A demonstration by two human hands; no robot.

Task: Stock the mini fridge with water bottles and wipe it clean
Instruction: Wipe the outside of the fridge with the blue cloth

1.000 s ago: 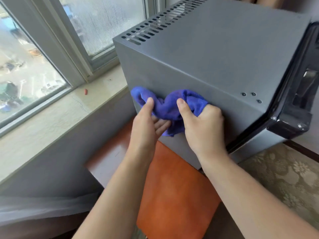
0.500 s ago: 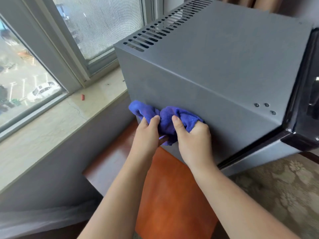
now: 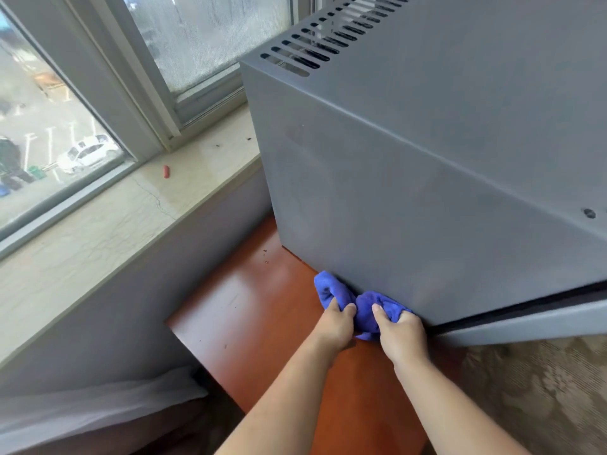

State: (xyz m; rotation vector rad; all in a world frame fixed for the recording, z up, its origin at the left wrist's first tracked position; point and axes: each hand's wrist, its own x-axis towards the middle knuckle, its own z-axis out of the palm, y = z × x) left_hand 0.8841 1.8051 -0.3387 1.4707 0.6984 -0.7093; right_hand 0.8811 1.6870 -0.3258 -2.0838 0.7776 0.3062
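Cloth (image 3: 358, 303), blue, bunched, pressed against lower edge of the grey side panel of the mini fridge (image 3: 410, 192), where panel meets the reddish-brown wooden surface (image 3: 262, 323) the fridge stands on. Left hand (image 3: 336, 326) closed on left part of cloth, thumb on top, fingers curled into the fabric. Right hand (image 3: 402, 333) closed on right part of cloth, thumb on top, knuckles just beside the panel's bottom corner. The 2 hands sit side by side, near touching, cloth bulging between and above them. Fridge top has a row of vent slots (image 3: 312, 44) along the far edge. 1 screw head (image 3: 589, 213) visible on side panel near right border. Stone windowsill (image 3: 115, 224) to the left, small red object (image 3: 166, 171) lying on it, well apart from fridge. Patterned carpet (image 3: 542, 395) at lower right. No water bottles in view.
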